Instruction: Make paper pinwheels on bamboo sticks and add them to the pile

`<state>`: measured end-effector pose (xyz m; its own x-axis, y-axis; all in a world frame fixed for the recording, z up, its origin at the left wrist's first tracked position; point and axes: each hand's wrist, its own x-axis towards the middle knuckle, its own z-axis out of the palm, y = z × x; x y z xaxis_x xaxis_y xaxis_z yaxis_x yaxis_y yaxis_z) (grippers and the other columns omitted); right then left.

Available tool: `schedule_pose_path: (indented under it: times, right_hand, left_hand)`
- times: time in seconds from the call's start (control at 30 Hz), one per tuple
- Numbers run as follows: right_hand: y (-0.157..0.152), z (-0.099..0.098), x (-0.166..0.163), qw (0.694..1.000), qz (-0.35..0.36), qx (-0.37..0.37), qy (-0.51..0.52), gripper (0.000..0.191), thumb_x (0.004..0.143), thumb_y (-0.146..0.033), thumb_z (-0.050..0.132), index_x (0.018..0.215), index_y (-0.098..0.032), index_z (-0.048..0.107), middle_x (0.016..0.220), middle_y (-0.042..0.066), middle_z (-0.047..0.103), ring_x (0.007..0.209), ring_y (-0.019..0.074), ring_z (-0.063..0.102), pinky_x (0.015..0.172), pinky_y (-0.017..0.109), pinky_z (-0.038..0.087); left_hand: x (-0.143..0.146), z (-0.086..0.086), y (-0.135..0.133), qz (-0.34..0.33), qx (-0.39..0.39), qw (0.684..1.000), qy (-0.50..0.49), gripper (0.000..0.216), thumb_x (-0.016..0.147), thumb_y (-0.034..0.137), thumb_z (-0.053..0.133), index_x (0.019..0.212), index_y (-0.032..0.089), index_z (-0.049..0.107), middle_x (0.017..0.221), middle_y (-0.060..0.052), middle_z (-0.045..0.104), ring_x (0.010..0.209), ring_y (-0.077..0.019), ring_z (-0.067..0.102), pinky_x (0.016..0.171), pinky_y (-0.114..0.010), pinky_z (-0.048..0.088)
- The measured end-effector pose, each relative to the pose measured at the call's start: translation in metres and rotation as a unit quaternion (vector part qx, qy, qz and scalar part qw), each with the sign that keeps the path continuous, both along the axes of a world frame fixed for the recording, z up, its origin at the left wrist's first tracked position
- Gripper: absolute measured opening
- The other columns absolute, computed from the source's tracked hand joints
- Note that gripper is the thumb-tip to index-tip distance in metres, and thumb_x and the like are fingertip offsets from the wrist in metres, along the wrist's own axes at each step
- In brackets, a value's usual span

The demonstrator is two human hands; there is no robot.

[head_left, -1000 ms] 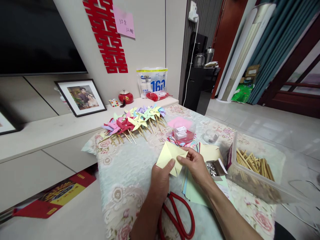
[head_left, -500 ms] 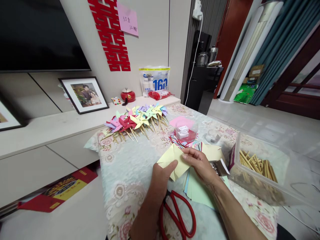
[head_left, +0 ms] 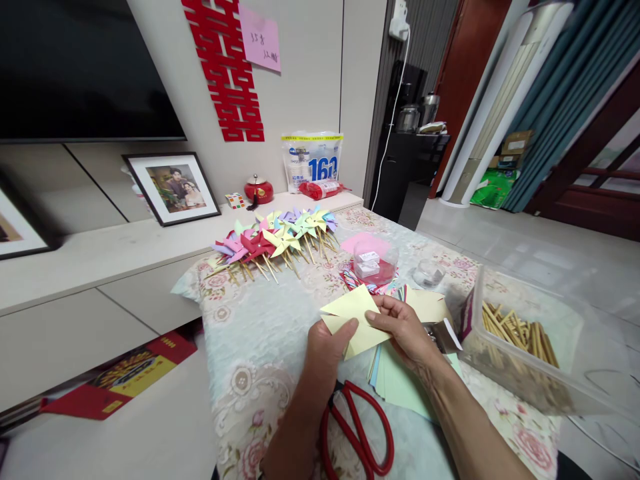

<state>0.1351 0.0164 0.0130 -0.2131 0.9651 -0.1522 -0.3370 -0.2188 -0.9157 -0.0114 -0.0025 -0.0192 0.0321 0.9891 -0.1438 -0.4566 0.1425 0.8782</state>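
Note:
A pale yellow square of paper (head_left: 357, 307), slit in from its corners, is held between both hands above the table. My left hand (head_left: 325, 345) pinches its lower left part, thumb on top. On the right side my right hand (head_left: 400, 327) grips it, thumb on the face and fingers behind. Red-handled scissors (head_left: 357, 433) lie just below, their blades hidden by my left arm. Under my right forearm sits a fanned stack of light green and other coloured paper (head_left: 400, 387). More yellow sheets (head_left: 427, 305) lie behind my right hand.
Finished paper pinwheels (head_left: 280, 240) on sticks lie at the table's back left. A clear round tub (head_left: 375, 263) with small white boxes stands behind the paper. To the right, a plastic bin (head_left: 520, 367) holds many short sticks, beside a small open box (head_left: 445, 335).
The yellow paper has turned slightly in my hands, and its slits now show at a different angle. My hands keep their grip. The view has shifted a little.

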Motion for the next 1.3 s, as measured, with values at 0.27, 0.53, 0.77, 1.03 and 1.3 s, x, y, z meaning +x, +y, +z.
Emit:
schedule_pose_path:
  times: [0.27,0.53,0.77,1.03,1.3]
  right_hand:
    - [-0.001,-0.002,0.0,1.0,0.018,-0.004,0.018,0.042,0.058,-0.033,0.09,0.092,-0.017,0.071,0.08,0.004,0.078,0.063,0.0181,0.07,0.064,0.029,0.052]
    - [0.002,-0.004,0.0,0.999,-0.039,0.014,0.011,0.042,0.055,-0.032,0.092,0.087,-0.017,0.07,0.077,0.004,0.078,0.062,0.0182,0.069,0.061,0.028,0.051]
    - [0.009,-0.01,0.003,0.988,-0.144,0.062,0.003,0.04,0.057,-0.034,0.09,0.09,-0.019,0.072,0.085,0.004,0.079,0.071,0.0214,0.071,0.071,0.034,0.055]
    - [0.012,-0.013,0.004,0.971,-0.2,0.131,0.009,0.026,0.064,-0.032,0.087,0.083,-0.021,0.073,0.082,0.002,0.076,0.076,0.0182,0.066,0.074,0.03,0.051]
    - [0.006,-0.008,0.01,0.972,-0.062,0.216,-0.07,0.014,0.07,-0.033,0.084,0.076,-0.024,0.075,0.081,0.002,0.072,0.083,0.0204,0.063,0.081,0.033,0.048]
  left_hand:
    - [0.002,0.001,0.002,0.028,0.0,0.988,0.154,0.02,0.067,0.024,0.078,0.084,0.013,0.078,0.08,-0.008,0.079,0.069,-0.0234,0.071,0.062,-0.03,0.053]
    - [0.005,0.001,0.003,0.025,0.013,0.995,0.097,0.029,0.061,0.023,0.082,0.088,0.015,0.073,0.085,-0.007,0.079,0.074,-0.023,0.071,0.069,-0.032,0.055]
    - [-0.001,0.004,0.004,0.192,0.031,0.972,0.134,0.031,0.064,0.036,0.084,0.08,0.017,0.065,0.061,0.002,0.062,0.057,-0.0127,0.057,0.056,-0.023,0.044]
    - [-0.003,0.023,-0.007,-0.146,-0.063,0.981,-0.108,0.069,0.079,0.073,0.051,0.07,0.009,0.074,0.061,-0.011,0.067,0.048,-0.0155,0.058,0.052,-0.027,0.04]
    - [-0.014,0.021,0.0,-0.165,-0.15,0.953,-0.207,0.083,0.088,0.074,0.032,0.095,0.004,0.075,0.084,-0.02,0.074,0.068,-0.0238,0.069,0.06,-0.031,0.047]
